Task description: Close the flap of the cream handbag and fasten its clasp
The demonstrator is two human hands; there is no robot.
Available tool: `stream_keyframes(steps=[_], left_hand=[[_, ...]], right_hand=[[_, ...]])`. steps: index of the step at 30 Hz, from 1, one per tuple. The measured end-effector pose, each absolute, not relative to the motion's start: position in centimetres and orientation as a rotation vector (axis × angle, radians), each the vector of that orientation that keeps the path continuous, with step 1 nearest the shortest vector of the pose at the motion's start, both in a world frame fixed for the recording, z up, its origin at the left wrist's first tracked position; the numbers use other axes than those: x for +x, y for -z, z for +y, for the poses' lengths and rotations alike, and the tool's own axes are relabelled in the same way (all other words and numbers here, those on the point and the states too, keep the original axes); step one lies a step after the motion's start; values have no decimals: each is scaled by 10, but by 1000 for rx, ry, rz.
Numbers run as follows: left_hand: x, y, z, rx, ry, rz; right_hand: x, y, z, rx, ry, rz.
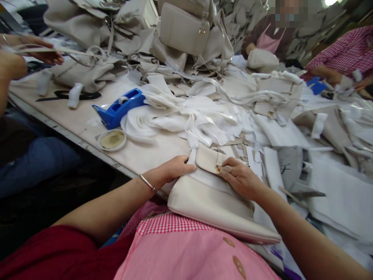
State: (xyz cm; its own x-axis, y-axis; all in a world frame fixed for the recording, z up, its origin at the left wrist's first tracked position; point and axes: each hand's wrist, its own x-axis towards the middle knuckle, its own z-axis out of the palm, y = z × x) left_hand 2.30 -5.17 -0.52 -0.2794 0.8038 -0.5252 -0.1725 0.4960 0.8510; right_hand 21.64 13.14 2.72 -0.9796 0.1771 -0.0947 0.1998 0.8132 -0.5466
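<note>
A cream handbag (210, 206) lies against my apron at the table's front edge, its flap (205, 158) on the far side. My right hand (240, 177) pinches the gold-coloured clasp (217, 168) at the flap's edge between thumb and fingers. At the bag's left side, my left hand (176, 170) is closed, thumb on top, on a white strip of wrapping (192, 157) beside the flap. The fingers under that thumb are mostly hidden.
A blue tape dispenser (119, 109) and a round white dish (112, 140) stand left of a heap of white sheets (201, 116). Bags (185, 29) are piled at the back. A co-worker's hands (43, 48) are at the left; other people sit at the right.
</note>
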Motion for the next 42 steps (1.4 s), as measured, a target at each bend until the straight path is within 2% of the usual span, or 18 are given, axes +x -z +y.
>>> stream_keyframes(steps=[7,21,24,28,31,36,42], left_hand=[[26,13,-51,435,-1109,1461],[27,11,-54,377,-1148,1384],[27,16,-54,382,-1148,1377],[28,17,-53,393,-1143,1388],[29,13,-50,404,-1140,1404],[30,8,-49,399,-1149,1403],[30,8,-50,377,-1157,1392]], right_hand=[[211,-22,156,464,1125,2778],[215,-27,139,387,1008,2850],[218,-28,125,294,859,2921],[221,-29,104,159,332,2950],[222,-32,95,173,169,2893],[232,-35,98,249,383,3014],[241,-32,119,478,1025,3019]])
